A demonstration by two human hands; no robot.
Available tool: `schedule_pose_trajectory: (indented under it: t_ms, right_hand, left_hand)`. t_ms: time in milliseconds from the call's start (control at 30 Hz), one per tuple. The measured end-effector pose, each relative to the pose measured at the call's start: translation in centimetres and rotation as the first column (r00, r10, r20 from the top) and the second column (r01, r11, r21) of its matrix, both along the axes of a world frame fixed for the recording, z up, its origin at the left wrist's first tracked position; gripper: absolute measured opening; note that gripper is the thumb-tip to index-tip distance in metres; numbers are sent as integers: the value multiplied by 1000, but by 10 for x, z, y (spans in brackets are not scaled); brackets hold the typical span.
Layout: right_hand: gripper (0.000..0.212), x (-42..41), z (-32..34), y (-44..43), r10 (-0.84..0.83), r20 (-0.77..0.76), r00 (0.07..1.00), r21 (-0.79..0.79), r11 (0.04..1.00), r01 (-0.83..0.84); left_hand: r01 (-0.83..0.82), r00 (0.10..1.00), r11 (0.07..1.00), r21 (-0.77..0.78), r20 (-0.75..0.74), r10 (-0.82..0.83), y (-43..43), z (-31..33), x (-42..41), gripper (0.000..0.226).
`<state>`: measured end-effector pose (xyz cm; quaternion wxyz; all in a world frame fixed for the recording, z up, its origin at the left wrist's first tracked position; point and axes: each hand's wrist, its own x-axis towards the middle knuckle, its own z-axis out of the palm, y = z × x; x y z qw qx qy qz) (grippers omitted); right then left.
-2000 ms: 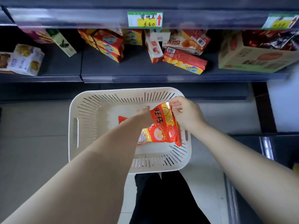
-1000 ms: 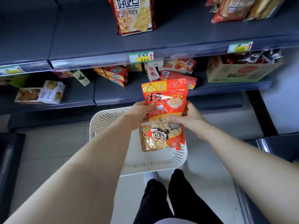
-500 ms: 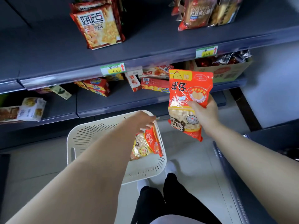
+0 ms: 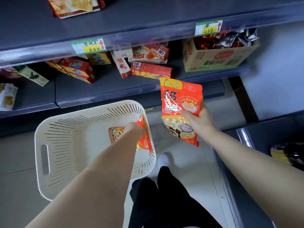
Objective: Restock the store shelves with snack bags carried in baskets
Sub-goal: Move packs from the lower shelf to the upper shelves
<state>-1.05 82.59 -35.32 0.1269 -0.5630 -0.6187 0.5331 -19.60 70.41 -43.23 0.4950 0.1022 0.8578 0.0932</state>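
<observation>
dipped left hand [image 4: 133,131] lower into basket [image 4: 92,111], seemingly gripping second bag [image 4: 145,140] by right wall. holding bag [image 4: 177,102] upright in clenched right hand [image 4: 199,124], long axis vertical, before shelf [image 4: 115,89] edge; nearer hand for shelving.

Lower shelf [image 4: 115,89]: red boxes [image 4: 150,71] lying loose along the middle, open carton [image 4: 217,58] at right end. Upper shelf [image 4: 131,18]: one bag [image 4: 74,5] toward the back. Floor [image 4: 16,162]: basket [image 4: 42,129] in front of the shelves.
</observation>
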Motion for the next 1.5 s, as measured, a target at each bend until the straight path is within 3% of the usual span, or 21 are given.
schedule_pose_trajectory:
  t_ms: [33,100,167,267,367,567,733,933,1133,1233,1333,1400,1500]
  right_hand:
    - [41,1,0,-1,5,9,1000,9,1000,-5]
    - [42,3,1,-3,3,19,1000,29,1000,-4]
    - [42,2,6,-7,-15,30,999,62,998,14]
    - [42,-3,20,-16,-55,49,997,132,990,48]
    - [37,-9,37,-33,-83,40,996,231,970,72]
    - [46,-25,77,-76,-123,-27,992,371,920,124]
    - [45,-27,112,-111,-145,-100,984,390,904,172]
    - [35,-14,144,-123,-117,-131,984,405,900,161]
    - [37,-6,187,-130,-24,-400,916,341,924,172]
    - [17,-2,208,-138,43,-411,910,438,885,156]
    - [42,3,226,-143,135,-444,886,511,850,127]
    - [52,4,231,-145,136,-354,925,600,792,113]
    - [24,2,235,-148,-41,-362,931,671,681,292]
  left_hand:
    - [11,1000,1000,-1,0,-11,-2,1,-1,12]
    - [24,999,1000,-11,-42,-24,-7,2,-1,29]
    - [-139,985,990,9,-106,139,-10,12,-3,29]
    - [-186,969,982,42,-157,190,-19,41,-11,32]
    - [-331,927,924,191,-115,356,-32,73,-31,34]
    - [-404,901,833,379,10,433,-64,149,-47,23]
    - [-449,886,692,565,179,428,-73,211,-37,13]
    - [-453,891,548,703,351,287,-68,290,-11,16]
    - [-495,868,462,736,443,225,-56,355,17,16]
    - [-475,878,437,764,441,185,-52,376,36,17]
    - [-478,878,392,786,443,183,-50,394,49,14]
    - [-495,869,364,789,459,187,-50,403,53,12]
    - [-462,885,344,817,447,128,-51,417,64,11]
